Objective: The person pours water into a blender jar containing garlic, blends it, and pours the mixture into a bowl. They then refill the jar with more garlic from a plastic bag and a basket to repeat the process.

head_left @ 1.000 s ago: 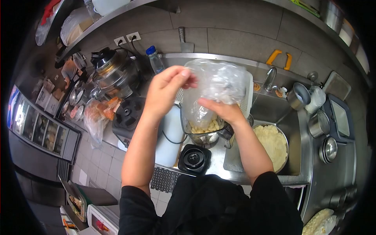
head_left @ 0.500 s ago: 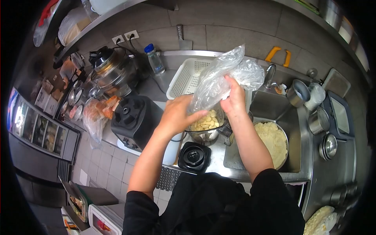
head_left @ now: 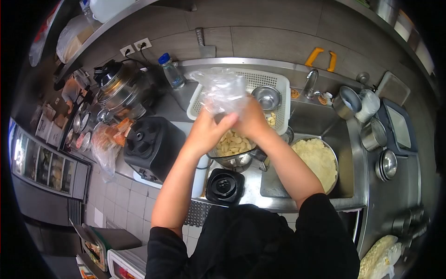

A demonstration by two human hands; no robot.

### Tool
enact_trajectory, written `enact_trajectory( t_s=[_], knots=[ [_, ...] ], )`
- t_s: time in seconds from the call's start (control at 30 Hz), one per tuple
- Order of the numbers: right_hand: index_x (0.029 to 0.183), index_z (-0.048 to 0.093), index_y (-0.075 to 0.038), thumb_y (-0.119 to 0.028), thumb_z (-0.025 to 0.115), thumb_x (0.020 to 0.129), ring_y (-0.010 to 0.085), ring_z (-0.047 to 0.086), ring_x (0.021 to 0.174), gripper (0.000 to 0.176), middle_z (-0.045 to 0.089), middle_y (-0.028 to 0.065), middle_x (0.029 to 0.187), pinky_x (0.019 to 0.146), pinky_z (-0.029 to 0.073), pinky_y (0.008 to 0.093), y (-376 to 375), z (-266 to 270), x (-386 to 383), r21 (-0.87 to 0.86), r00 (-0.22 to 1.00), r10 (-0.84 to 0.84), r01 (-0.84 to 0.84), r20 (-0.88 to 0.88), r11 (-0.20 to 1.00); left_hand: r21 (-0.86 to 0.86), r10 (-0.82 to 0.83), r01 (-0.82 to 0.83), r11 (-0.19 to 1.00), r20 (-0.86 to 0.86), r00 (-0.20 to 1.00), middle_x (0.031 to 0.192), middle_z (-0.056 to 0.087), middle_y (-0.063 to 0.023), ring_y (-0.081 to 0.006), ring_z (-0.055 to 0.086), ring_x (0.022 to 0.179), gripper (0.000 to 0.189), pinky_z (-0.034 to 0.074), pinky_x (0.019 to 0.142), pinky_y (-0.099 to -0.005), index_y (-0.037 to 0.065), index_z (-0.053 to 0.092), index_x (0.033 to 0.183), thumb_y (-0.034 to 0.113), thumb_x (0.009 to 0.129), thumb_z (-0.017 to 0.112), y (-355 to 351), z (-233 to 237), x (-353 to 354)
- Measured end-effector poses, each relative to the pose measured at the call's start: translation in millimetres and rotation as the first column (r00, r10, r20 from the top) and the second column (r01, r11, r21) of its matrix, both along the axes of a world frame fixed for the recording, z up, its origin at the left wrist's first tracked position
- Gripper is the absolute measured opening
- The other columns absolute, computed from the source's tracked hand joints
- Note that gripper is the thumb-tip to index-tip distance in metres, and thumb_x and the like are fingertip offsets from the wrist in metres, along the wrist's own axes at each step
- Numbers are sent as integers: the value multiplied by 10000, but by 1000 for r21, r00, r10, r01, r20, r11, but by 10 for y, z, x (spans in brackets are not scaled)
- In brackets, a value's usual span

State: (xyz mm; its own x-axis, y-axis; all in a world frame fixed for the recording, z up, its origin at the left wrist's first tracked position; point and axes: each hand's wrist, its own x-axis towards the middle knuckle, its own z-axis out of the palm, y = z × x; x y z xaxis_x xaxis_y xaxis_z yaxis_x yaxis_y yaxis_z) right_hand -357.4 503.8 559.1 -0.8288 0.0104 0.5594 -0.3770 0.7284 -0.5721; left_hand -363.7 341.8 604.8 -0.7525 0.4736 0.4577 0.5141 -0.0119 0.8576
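Note:
A crumpled clear plastic bag (head_left: 224,88) is held up in front of me, above the near side of a white perforated basket (head_left: 192,109). My left hand (head_left: 208,130) grips its lower left part, thumb pointing right. On the other side my right hand (head_left: 251,120) is closed around the bag, its fingers partly hidden and blurred. Directly below both hands stands a clear blender jar (head_left: 234,162) filled with peeled garlic cloves (head_left: 232,143). A black blender lid (head_left: 225,186) lies on the counter in front of the jar.
A black blender base (head_left: 151,144) stands at left, beside a bagged orange item. In the basket are a steel bowl (head_left: 267,97) and a few cloves. The sink (head_left: 346,183) at right holds a large bowl of pale mash (head_left: 316,158). A blue-capped bottle (head_left: 172,72) stands behind.
Both hands have moved the bag left, away from the tap side. The right hand has come closer to the left, uncovering the steel bowl in the basket. The view has shifted slightly.

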Motion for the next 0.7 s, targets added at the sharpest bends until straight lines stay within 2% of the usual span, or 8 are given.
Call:
enact_trajectory(
  t_s=[0.03,0.13,0.2,0.27,0.37,0.47,0.6,0.7],
  knots=[
    [1150,604,-16,-172,672,808,405,572,1096,381,597,223,1173,966,463,446,-52,110,23,0,1000,-8,8,3,1000,-64,97,-105,992,-124,987,1235,583,-148,-198,538,1149,518,433,964,-339,6,501,1308,247,886,679,71,10,-37],
    [1191,600,-31,-171,650,843,357,567,1147,378,565,191,1270,963,477,401,61,341,84,244,985,148,-123,-86,962,59,322,-319,946,-52,945,1108,637,-119,-194,607,1002,425,480,877,-318,5,546,1234,68,816,584,-26,-76,-354],
    [1240,592,-62,-156,628,887,262,614,1089,366,648,114,1160,949,485,330,461,406,-38,-336,740,672,-637,-17,693,167,446,-439,883,-4,895,1078,627,-98,-172,597,984,409,468,877,-290,-9,552,1217,8,810,507,-182,-174,-451],
    [1210,615,-68,-148,606,921,195,613,1076,300,651,92,1148,936,489,310,910,288,-232,-578,901,432,-334,35,744,273,458,-455,847,56,887,1083,625,-81,-159,593,974,394,464,873,-279,-21,562,1206,-32,819,485,-365,-151,-438],
    [1202,630,-69,-130,593,874,300,611,1125,336,647,150,1193,946,491,409,1529,-349,-764,-18,897,-96,114,431,993,287,541,-551,784,122,832,1134,633,-114,-211,627,1027,440,486,922,-324,-24,529,1234,-83,809,430,-660,-255,-381],
    [1203,643,-83,-79,540,866,330,594,1154,352,657,162,1178,1006,413,500,1693,-1252,-1088,576,752,-369,-18,547,817,330,546,-575,748,186,817,1141,629,-125,-222,633,1024,439,500,915,-345,-18,515,1251,-75,822,442,-842,-501,-288],
    [1147,673,-151,-120,583,879,258,597,1145,285,674,102,1147,1016,344,527,1632,-1474,-1269,722,582,-521,-174,624,670,384,542,-631,674,323,776,1165,617,-146,-250,637,1034,448,520,912,-376,-15,495,1270,-70,828,455,-1043,-708,13],
    [1178,676,-210,-81,494,906,266,583,1174,352,676,103,1155,1056,283,557,1620,-1370,-1237,693,747,-416,-81,518,716,358,581,-679,641,352,734,1180,612,-161,-272,638,1042,452,531,907,-390,-16,488,1278,-63,828,472,-1356,-898,256]
  ],
)
